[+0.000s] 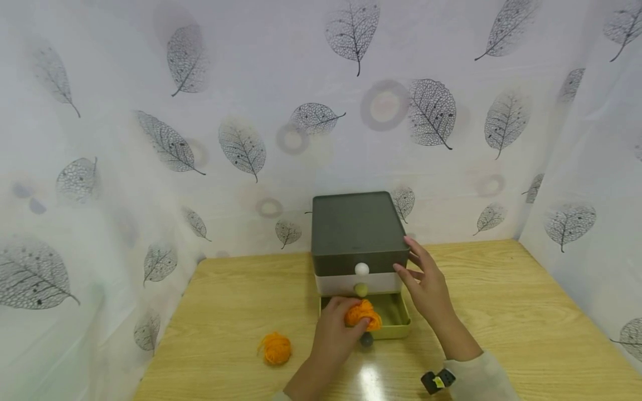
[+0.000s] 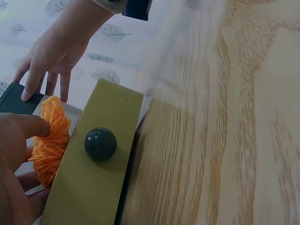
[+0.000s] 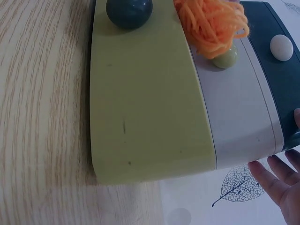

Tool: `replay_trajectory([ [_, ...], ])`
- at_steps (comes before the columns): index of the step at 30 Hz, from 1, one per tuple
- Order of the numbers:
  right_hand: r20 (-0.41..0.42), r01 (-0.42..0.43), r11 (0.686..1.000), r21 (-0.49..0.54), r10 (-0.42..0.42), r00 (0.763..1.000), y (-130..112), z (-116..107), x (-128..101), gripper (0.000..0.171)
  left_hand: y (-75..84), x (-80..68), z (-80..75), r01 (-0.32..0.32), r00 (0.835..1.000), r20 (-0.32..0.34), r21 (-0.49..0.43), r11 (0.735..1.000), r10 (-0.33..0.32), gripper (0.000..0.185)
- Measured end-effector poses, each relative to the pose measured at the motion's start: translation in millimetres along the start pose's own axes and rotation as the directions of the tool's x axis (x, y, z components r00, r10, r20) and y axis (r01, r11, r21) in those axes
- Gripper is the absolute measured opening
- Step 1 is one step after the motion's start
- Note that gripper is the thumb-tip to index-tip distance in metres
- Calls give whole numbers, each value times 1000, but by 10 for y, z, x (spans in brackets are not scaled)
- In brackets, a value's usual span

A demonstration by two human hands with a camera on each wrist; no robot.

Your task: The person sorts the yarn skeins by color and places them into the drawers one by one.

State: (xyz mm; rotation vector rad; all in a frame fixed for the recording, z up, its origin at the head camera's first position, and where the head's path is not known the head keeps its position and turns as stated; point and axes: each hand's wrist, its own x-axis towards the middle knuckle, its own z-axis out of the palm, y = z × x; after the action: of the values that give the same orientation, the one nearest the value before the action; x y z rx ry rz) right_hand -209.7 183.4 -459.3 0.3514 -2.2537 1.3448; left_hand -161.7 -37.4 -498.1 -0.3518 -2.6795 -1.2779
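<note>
My left hand (image 1: 335, 334) pinches a ball of orange yarn (image 1: 362, 315) over the pulled-out green bottom drawer (image 1: 393, 332). The left wrist view shows the yarn (image 2: 50, 147) between thumb and fingers, just behind the drawer's front panel (image 2: 89, 187) with its dark round knob (image 2: 101, 144). At the upper right corner of the small drawer unit (image 1: 358, 223), my right hand (image 1: 430, 289) rests with extended fingers along the side and thumb at the front. The white middle drawer (image 3: 234, 108) and dark top drawer (image 3: 269, 51) are pushed in.
Another orange yarn ball (image 1: 277, 349) lies on the wooden table (image 1: 225, 301), left of the drawer unit. A leaf-patterned curtain (image 1: 241, 83) hangs behind and at both sides. A small black device (image 1: 437, 381) is by the right sleeve (image 1: 478, 379).
</note>
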Motion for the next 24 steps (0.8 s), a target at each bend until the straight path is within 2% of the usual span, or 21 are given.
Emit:
replay_trajectory([
  [8,3,5,1000,-5,-5,1000,11,4,1,69,34,53,142,-15,1000,17,66,998,14,36],
  [17,-3,6,1000,-12,-6,1000,23,7,4,70,64,104,199,-18,999,43,99,995,14,35],
  [24,0,-3,1000,-25,3,1000,-359,-59,0,62,106,144,243,6,996,82,169,986,-20,34],
])
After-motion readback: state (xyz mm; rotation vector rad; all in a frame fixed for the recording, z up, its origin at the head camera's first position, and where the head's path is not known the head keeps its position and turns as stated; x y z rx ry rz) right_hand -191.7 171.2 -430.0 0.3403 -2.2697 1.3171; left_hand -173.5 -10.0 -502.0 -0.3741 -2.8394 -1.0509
